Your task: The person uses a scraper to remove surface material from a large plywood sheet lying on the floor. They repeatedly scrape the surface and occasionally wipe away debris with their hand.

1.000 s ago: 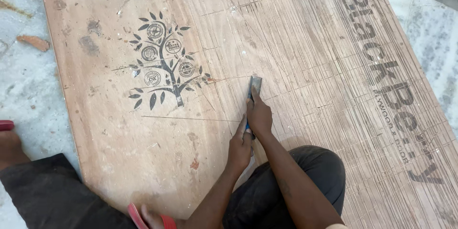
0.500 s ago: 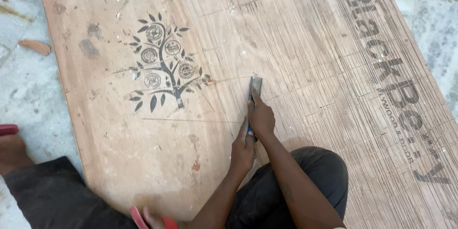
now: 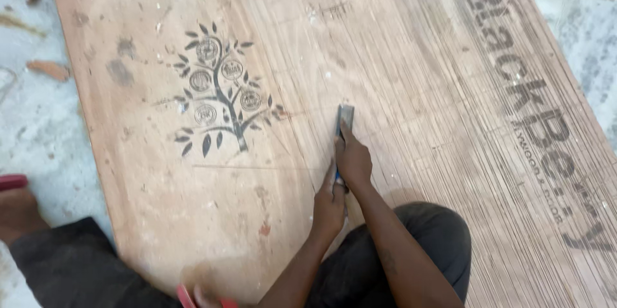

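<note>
A flat steel chisel [image 3: 344,122] with a blue handle is being pressed onto a large plywood sheet [image 3: 398,57] that is lying on the grey floor [image 3: 38,122]. The blade is being held low against the wood, just right of a printed black tree emblem [image 3: 218,99] and close to a faint line marked across the grain.

The step in hand appears to be a scoring or paring cut along the sheet. The next move is judged to call for a steady push away from the body, with the blade kept flat so that it is not being dug into the veneer.

The right hand [image 3: 353,160] is being closed over the upper handle, its forefinger laid along the blade. The left hand [image 3: 330,204] is being wrapped around the lower end of the handle, just behind the right. Both forearms are being stretched forward from the body, close together, over a bent knee in dark trousers [image 3: 411,244]. Red sandal straps [image 3: 186,296] are being shown at the bottom edge.
</note>
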